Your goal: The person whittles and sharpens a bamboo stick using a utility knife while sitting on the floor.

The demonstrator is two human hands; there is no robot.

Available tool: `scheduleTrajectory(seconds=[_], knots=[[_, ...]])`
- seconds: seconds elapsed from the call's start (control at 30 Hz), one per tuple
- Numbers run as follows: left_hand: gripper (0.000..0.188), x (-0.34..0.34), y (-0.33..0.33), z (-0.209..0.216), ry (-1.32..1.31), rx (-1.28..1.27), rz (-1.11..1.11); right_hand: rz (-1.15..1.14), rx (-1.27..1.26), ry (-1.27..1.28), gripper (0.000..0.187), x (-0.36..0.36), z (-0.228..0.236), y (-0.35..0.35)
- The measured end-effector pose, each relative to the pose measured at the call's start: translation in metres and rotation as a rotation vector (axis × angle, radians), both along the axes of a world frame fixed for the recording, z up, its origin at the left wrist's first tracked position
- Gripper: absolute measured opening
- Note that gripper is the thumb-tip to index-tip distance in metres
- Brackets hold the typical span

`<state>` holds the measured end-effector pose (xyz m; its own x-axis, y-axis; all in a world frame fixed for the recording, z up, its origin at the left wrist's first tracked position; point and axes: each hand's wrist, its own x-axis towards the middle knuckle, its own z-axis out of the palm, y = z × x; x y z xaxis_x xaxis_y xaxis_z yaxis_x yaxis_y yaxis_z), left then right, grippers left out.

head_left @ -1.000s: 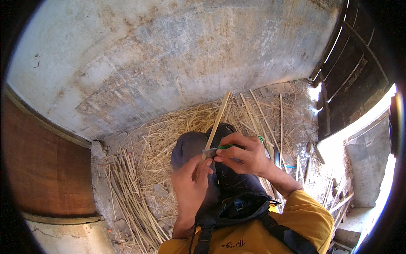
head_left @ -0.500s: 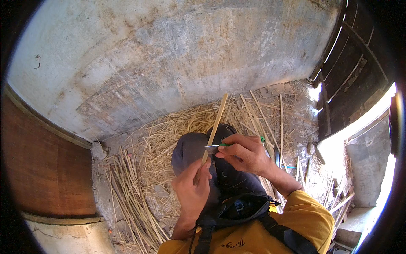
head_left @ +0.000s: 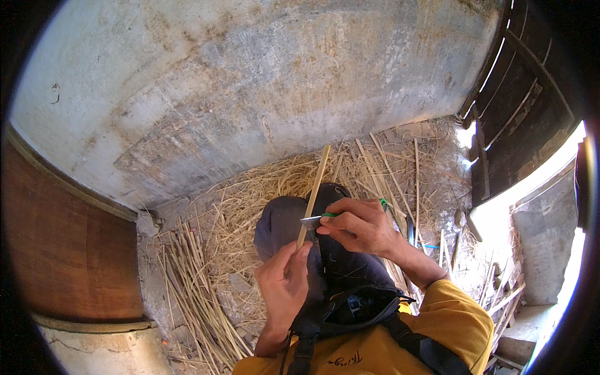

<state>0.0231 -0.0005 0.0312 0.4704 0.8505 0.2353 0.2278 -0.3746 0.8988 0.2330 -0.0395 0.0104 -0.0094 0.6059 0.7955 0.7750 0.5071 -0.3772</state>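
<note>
Left hand [head_left: 281, 278] pinches lower part of pale strip [head_left: 317, 181]; strip slants up above knees [head_left: 279, 220]. Right hand [head_left: 357, 229] grips green-handled knife [head_left: 330, 215], blade [head_left: 311, 221] laid across strip. Stick bundle [head_left: 201, 294] near left edge of floor [head_left: 150, 269].

Dressed in Mustard and Black

A person wears a mustard-yellow shirt [head_left: 459, 322], its loose right sleeve [head_left: 447, 303] ending near the elbow and its front marked with dark, script-style lettering [head_left: 345, 360]. Black webbing straps [head_left: 425, 344] run over the shirt, the left one fitted with a black buckle [head_left: 304, 347], and meet a black pouch [head_left: 356, 309] whose top gapes open. The dark trousers [head_left: 281, 222] look blue-grey at the left knee and nearly black, flecked with pale specks, on the right. The left hand [head_left: 284, 275] and right hand [head_left: 357, 225] are bare.
</note>
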Motion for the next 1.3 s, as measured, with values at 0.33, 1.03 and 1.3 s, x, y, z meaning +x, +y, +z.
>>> scheduleTrajectory(seconds=[0.33,1.03,1.3], knots=[[0.011,-0.01,-0.003,-0.008,0.006,-0.019,0.027,-0.054,-0.058,0.043,0.018,0.004,-0.008,0.002],[0.015,-0.008,-0.007,-0.009,0.045,-0.062,0.0,0.075,-0.018,0.22,0.023,0.002,-0.004,0.001],[0.016,-0.001,-0.006,-0.006,0.011,0.055,0.024,0.054,-0.03,0.021,0.022,-0.01,-0.002,-0.007]])
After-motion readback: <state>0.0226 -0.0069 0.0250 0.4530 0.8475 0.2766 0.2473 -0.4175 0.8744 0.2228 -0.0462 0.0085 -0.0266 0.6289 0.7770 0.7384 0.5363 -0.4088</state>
